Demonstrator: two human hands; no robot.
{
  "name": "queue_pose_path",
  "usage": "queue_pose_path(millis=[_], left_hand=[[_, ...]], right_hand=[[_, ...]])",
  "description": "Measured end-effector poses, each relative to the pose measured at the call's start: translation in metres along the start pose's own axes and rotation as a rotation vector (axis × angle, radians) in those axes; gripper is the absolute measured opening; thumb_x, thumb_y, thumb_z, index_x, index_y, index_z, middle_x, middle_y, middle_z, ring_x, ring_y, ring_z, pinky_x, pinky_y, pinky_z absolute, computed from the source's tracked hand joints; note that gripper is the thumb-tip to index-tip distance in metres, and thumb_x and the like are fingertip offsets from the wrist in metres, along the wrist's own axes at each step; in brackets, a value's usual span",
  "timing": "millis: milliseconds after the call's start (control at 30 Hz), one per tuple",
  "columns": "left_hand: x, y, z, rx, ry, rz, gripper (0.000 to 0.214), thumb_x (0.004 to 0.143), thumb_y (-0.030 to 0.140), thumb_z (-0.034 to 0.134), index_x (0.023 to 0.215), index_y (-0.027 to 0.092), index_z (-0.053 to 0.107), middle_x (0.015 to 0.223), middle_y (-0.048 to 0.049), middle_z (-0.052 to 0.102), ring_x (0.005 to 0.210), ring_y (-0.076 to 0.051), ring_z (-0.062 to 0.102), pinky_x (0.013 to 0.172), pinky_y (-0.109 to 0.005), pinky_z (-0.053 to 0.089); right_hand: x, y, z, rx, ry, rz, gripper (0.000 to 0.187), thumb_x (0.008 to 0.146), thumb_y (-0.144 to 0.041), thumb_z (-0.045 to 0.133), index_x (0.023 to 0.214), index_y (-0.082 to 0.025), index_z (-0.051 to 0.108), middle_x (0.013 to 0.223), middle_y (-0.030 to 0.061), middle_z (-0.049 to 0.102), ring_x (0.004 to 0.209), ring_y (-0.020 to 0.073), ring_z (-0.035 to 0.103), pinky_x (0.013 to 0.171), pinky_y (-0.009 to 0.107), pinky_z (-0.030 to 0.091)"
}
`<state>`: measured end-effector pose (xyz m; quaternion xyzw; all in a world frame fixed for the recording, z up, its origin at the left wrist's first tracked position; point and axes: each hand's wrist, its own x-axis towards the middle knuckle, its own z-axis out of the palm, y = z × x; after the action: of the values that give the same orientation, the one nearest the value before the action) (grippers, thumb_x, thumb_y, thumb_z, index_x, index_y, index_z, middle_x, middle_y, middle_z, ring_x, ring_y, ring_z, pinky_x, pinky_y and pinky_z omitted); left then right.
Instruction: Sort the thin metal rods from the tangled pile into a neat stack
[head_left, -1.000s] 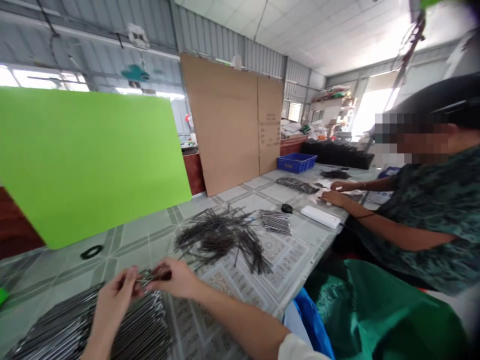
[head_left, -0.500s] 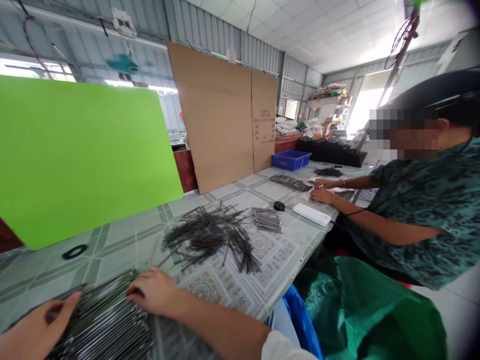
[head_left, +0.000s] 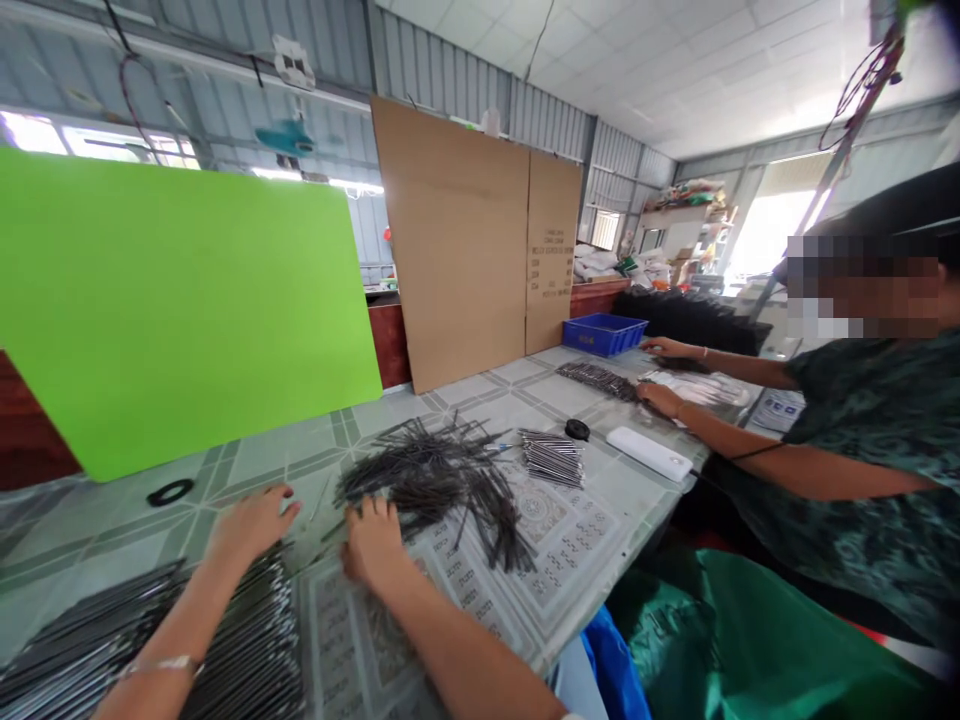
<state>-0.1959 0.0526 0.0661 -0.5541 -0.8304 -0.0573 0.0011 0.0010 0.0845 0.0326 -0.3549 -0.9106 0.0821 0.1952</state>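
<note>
My left hand point(head_left: 251, 520) is over the table just past the far end of the bundled rows, its thumb and fingers apart and nothing visible in them. Under my left forearm lie thin dark rods point(head_left: 247, 640) with shiny ends, laid side by side in dense rows. My right hand point(head_left: 373, 540) is at the near left edge of a loose, tangled heap of thin dark rods point(head_left: 427, 470). Its fingers curl downward, and what they may hold is hidden. Beyond the heap sits a small neat stack of shiny rods point(head_left: 551, 457).
A black ring point(head_left: 170, 492) lies at left, a black roll point(head_left: 577, 430) and white device point(head_left: 649, 453) at right. A co-worker's hands point(head_left: 660, 400) handle rods near a blue crate point(head_left: 604, 335). Green board point(head_left: 187, 320) and cardboard point(head_left: 457, 250) stand behind; a green bag point(head_left: 787, 640) hangs low right.
Both my hands have left the bundled rows: the left moved right and forward, the right moved to the loose heap. The co-worker's hands have spread apart. The view has shifted slightly left.
</note>
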Motion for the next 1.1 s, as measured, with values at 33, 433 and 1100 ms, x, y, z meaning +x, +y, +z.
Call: queue_pose_path(millis=[33, 433, 1100], left_hand=[[0.008, 0.004, 0.004, 0.044, -0.023, 0.008, 0.035, 0.081, 0.03, 0.043, 0.108, 0.01, 0.054, 0.113, -0.0175, 0.057, 0.102, -0.028, 0.054, 0.083, -0.036, 0.041], [0.032, 0.007, 0.035, 0.21, -0.137, 0.127, 0.024, 0.079, 0.019, 0.037, 0.084, 0.015, 0.06, 0.095, -0.015, 0.063, 0.088, -0.029, 0.06, 0.068, -0.033, 0.042], [0.011, -0.029, 0.018, 0.083, -0.228, 0.164, 0.026, 0.07, 0.009, 0.048, 0.09, 0.016, 0.062, 0.095, -0.008, 0.064, 0.088, -0.019, 0.058, 0.075, -0.025, 0.041]], right_hand=[[0.002, 0.002, 0.002, -0.022, -0.044, 0.024, 0.034, 0.078, -0.032, 0.056, 0.106, -0.013, 0.057, 0.113, 0.0143, 0.053, 0.108, 0.0276, 0.044, 0.087, 0.044, 0.04], [0.013, -0.003, 0.001, -0.032, -0.147, 0.047, 0.029, 0.072, -0.015, 0.056, 0.101, -0.013, 0.057, 0.098, 0.0121, 0.06, 0.093, 0.0246, 0.057, 0.075, 0.037, 0.049], [0.024, 0.015, 0.0, 0.674, 0.415, 0.041, 0.025, 0.078, -0.008, 0.038, 0.095, -0.014, 0.056, 0.091, 0.0093, 0.056, 0.088, 0.0185, 0.052, 0.082, 0.032, 0.043]])
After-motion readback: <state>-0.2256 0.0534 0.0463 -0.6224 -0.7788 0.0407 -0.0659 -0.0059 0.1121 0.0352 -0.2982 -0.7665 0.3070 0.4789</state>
